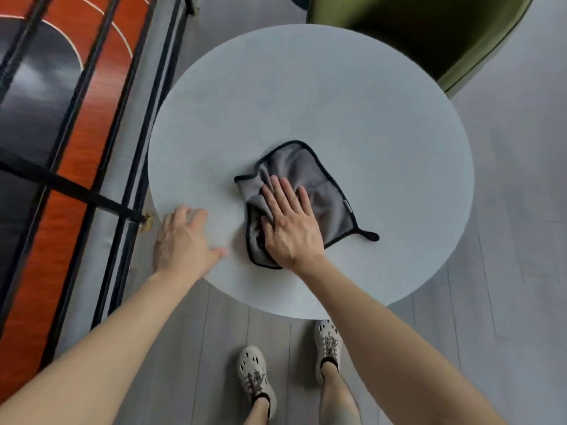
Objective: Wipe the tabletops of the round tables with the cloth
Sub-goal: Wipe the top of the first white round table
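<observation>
Right hand (290, 222): flat on the grey cloth (310, 176), fingers straight and slightly spread, palm pressing down and gripping nothing. It looks set to push the cloth along, not lift it.
Cloth: black-edged and rumpled, lying just near of the tabletop's centre, its hanging loop pointing right.
Left hand (181, 240): on the near-left rim, fingers relaxed, holding nothing; probably steadying the table.
Round table (306, 87): pale, matte top, no spills that I can see.
Room: green chair (414, 35) far right, black railing (92, 118) along the left, grey plank floor (506, 240).
</observation>
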A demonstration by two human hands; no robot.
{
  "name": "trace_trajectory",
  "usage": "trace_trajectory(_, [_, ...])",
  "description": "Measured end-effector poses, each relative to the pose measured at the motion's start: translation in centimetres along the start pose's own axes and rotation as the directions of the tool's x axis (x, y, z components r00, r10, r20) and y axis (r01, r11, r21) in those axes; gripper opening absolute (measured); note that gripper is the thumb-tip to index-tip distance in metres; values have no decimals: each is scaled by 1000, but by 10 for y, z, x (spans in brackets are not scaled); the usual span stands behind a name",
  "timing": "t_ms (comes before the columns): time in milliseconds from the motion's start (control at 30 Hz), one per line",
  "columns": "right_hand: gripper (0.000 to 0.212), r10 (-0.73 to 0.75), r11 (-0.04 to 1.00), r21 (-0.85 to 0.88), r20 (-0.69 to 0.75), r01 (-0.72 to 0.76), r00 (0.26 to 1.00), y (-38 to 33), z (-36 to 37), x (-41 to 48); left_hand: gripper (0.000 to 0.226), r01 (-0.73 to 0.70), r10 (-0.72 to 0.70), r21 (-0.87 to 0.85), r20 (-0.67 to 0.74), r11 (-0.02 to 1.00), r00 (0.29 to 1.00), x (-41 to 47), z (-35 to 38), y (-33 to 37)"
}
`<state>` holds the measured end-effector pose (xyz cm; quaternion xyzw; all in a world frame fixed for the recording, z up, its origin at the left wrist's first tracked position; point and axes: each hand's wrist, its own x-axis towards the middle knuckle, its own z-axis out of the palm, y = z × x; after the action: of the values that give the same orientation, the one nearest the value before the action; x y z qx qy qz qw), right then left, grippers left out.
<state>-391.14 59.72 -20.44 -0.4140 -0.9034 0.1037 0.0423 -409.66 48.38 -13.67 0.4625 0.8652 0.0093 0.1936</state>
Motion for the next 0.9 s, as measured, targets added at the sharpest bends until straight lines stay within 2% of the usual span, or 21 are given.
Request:
trace_trajectory(100, [70, 228, 973, -32, -29, -229, 973, 59, -14, -65, 91, 30, -34, 65, 55, 997, 998, 1, -3, 8])
trace_trajectory(200, [79, 480, 876, -45, -18, -480, 877, 116, -31, -124, 91, 25, -30, 85, 62, 996, 998, -1, -2, 9])
trace_trajectory(300, [83, 559, 827, -79, 4, -557, 829, 130, -36, -136, 87, -6, 4, 75, 30, 997, 1000, -1, 0, 8])
trace_trajectory(400, [83, 558, 827, -94, 3, -555, 830, 125, -38, -108, 85, -37, 37, 20, -1, 999, 999, -2, 1, 7])
trace_trajectory(600, [81, 309, 946, -115, 38, -303, 950, 84, -30, 22, 83, -32, 32, -6, -44, 999, 998, -5, 1, 4])
trace_trajectory(733, [77, 29, 989, -143, 69, -19, 997, 38, -16, 94, 82, -5, 3, -48, -44, 999, 999, -5, 4, 2])
trace_trajectory(800, [75, -183, 968, -152, 115, 199, 976, 21, -12, 119, 83, 9, -15, -87, -64, 996, 998, -5, 2, 0])
trace_trajectory(900, [72, -439, 870, -148, 201, 471, 876, 12, -8, 134, 87, 40, -47, -137, -53, 990, 997, -6, 3, -1])
